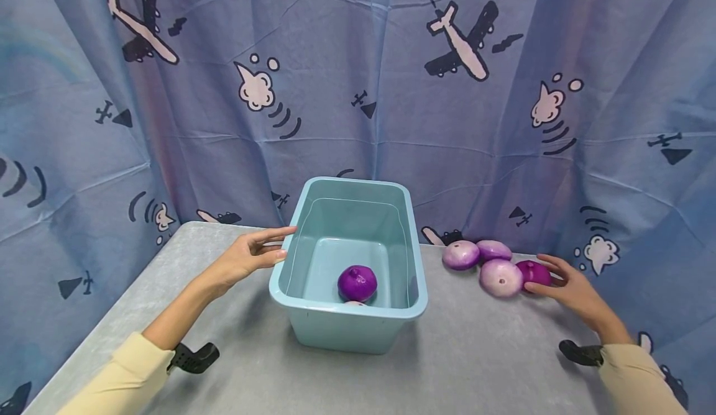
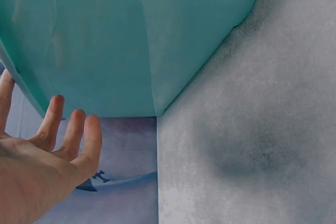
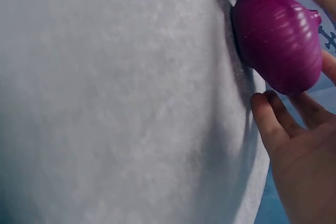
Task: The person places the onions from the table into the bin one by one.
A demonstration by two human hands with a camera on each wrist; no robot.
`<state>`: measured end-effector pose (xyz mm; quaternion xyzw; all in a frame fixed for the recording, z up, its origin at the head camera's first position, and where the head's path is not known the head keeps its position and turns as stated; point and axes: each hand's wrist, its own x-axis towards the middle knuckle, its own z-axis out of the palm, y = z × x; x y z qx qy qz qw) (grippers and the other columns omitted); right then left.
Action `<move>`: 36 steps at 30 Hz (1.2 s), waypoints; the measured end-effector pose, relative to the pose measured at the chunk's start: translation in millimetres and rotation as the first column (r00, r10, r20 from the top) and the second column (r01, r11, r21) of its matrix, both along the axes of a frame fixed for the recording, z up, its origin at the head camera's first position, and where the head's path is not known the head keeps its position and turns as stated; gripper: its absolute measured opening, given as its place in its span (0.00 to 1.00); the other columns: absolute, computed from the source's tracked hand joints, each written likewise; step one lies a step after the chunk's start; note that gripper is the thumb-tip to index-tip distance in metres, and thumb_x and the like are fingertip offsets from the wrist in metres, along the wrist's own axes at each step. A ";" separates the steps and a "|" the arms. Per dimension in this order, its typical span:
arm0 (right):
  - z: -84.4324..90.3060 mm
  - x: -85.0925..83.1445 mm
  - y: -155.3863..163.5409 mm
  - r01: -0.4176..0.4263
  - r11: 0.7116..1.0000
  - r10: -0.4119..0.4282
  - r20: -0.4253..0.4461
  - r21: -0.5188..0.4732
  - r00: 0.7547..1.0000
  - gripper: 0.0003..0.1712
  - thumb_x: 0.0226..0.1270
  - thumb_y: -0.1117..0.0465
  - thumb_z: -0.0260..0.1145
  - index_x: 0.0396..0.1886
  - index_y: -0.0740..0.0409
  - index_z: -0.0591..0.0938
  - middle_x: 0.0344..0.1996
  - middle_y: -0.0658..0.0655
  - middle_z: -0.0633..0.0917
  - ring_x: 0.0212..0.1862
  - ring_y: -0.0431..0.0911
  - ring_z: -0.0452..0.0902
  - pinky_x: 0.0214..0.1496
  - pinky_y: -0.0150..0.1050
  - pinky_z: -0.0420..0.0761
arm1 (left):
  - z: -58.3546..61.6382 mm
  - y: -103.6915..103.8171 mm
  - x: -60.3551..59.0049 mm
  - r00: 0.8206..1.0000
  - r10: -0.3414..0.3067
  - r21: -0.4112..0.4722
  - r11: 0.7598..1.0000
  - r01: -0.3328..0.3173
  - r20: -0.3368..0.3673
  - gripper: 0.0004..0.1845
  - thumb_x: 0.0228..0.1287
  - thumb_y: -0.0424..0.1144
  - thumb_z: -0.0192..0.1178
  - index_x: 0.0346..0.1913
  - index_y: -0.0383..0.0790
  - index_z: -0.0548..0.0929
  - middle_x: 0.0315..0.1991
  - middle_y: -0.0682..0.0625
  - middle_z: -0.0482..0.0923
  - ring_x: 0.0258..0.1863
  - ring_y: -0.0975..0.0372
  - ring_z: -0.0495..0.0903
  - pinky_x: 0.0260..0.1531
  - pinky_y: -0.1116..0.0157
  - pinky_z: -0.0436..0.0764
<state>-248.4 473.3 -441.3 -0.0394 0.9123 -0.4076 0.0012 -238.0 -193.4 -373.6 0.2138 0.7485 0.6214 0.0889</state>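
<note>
A light blue plastic bin [image 1: 291, 291] stands mid-table, and a dark purple onion [image 1: 357, 282] lies in it with a pale piece just in front. My left hand [image 1: 282, 244] rests with straight fingers against the bin's left rim. In the left wrist view the fingers [image 2: 79, 129] sit just under the bin wall [image 2: 131, 40]. Right of the bin lie several purple onions [image 1: 501, 277]. My right hand [image 1: 541, 273] brackets the rightmost dark onion [image 1: 531, 269], thumb in front and fingers behind it. In the right wrist view this onion [image 3: 278, 35] still rests on the table.
The grey table [image 1: 475, 359] has its left edge running diagonally at the left. A blue curtain with aeroplane prints [image 1: 363, 79] hangs close behind the bin and the onions. Two paler onions [image 1: 461, 255] lie near the curtain.
</note>
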 end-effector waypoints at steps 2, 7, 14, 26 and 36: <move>-3.4 -1.3 0.3 0.009 1.000 -0.008 -0.027 0.011 1.000 0.47 0.70 0.53 0.72 0.77 0.68 0.59 0.69 0.76 0.63 0.63 0.74 0.67 0.42 0.27 0.77 | -0.1 -0.3 0.3 1.000 0.001 0.002 1.000 -0.001 0.003 0.31 0.70 0.38 0.66 0.74 0.40 0.72 0.69 0.39 0.71 0.59 0.52 0.79 0.53 0.57 0.81; -10.4 -4.4 2.5 0.036 0.999 -0.036 -0.069 0.002 0.997 0.44 0.68 0.52 0.74 0.74 0.66 0.64 0.68 0.73 0.64 0.61 0.72 0.68 0.40 0.27 0.77 | 0.3 -0.2 0.6 1.000 0.004 0.004 1.000 -0.004 0.009 0.31 0.70 0.38 0.66 0.74 0.40 0.72 0.69 0.40 0.71 0.59 0.52 0.79 0.54 0.57 0.81; -10.7 -3.3 4.4 0.083 0.997 -0.083 -0.048 -0.001 0.995 0.45 0.67 0.48 0.74 0.74 0.64 0.65 0.67 0.75 0.66 0.62 0.75 0.65 0.44 0.37 0.80 | -1.0 0.4 -1.1 1.000 0.004 -0.005 1.000 -0.004 0.018 0.32 0.70 0.39 0.66 0.74 0.40 0.71 0.69 0.39 0.71 0.60 0.51 0.78 0.54 0.56 0.81; 4.7 2.9 10.1 0.133 0.990 -0.135 -0.040 -0.048 0.990 0.48 0.68 0.48 0.73 0.77 0.63 0.62 0.70 0.79 0.61 0.65 0.79 0.60 0.36 0.23 0.74 | 0.1 2.3 -2.3 1.000 -0.010 0.017 1.000 0.010 0.024 0.31 0.70 0.39 0.66 0.74 0.39 0.72 0.69 0.38 0.70 0.61 0.51 0.78 0.55 0.56 0.80; 19.8 5.7 -0.8 0.100 0.993 -0.104 -0.075 -0.057 0.992 0.45 0.70 0.48 0.71 0.79 0.59 0.63 0.69 0.76 0.62 0.63 0.73 0.62 0.39 0.24 0.77 | 0.1 -1.0 -1.6 1.000 0.004 -0.005 1.000 -0.004 0.012 0.31 0.69 0.39 0.67 0.73 0.40 0.72 0.69 0.38 0.70 0.60 0.52 0.78 0.55 0.56 0.79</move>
